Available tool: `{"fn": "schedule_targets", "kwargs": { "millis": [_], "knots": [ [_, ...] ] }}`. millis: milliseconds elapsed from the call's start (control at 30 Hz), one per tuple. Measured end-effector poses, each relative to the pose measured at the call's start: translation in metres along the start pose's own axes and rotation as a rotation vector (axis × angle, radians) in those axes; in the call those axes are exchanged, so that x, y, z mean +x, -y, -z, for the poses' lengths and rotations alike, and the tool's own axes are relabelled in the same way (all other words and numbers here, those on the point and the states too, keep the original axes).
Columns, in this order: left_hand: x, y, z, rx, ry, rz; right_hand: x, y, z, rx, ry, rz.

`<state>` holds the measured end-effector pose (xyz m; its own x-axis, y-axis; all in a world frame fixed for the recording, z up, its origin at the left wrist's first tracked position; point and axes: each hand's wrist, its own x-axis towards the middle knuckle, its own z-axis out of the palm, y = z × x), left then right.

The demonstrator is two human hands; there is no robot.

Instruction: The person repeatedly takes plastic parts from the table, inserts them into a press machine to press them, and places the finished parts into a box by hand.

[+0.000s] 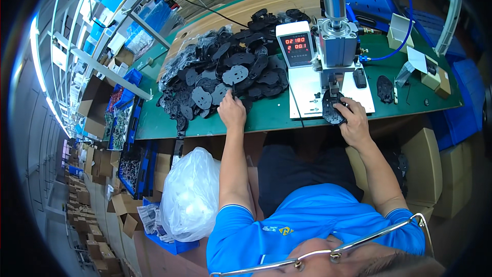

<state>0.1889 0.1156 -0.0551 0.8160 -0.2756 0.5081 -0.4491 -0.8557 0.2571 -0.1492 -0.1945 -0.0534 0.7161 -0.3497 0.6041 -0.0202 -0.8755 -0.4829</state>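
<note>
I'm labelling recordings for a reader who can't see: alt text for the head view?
A person's right hand touches a flat black rounded part at a silver metal press, while the left hand is at the edge of a heap of dark rounded parts on a green tabletop.

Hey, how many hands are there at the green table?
2. The left hand is at the near edge of the pile of dark parts; the right hand holds a black part beneath the press. No others show.
</note>
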Motion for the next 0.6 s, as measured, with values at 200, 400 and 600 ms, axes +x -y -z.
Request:
{"fn": "schedule_targets", "kwargs": {
  "millis": [200,400,600],
  "knots": [
    [-0.039,-0.051,0.036,-0.244,-0.103,-0.286,-0.003,-0.008,0.005,-0.028,0.003,-0.022],
    [-0.095,-0.065,0.062,0.001,0.438,-0.263,0.001,-0.001,0.0,-0.01,0.008,-0.021],
    [-0.095,-0.062,0.07,-0.05,0.467,-0.326,-0.001,-0.002,0.003,-0.029,0.002,-0.02]
  ]
}}
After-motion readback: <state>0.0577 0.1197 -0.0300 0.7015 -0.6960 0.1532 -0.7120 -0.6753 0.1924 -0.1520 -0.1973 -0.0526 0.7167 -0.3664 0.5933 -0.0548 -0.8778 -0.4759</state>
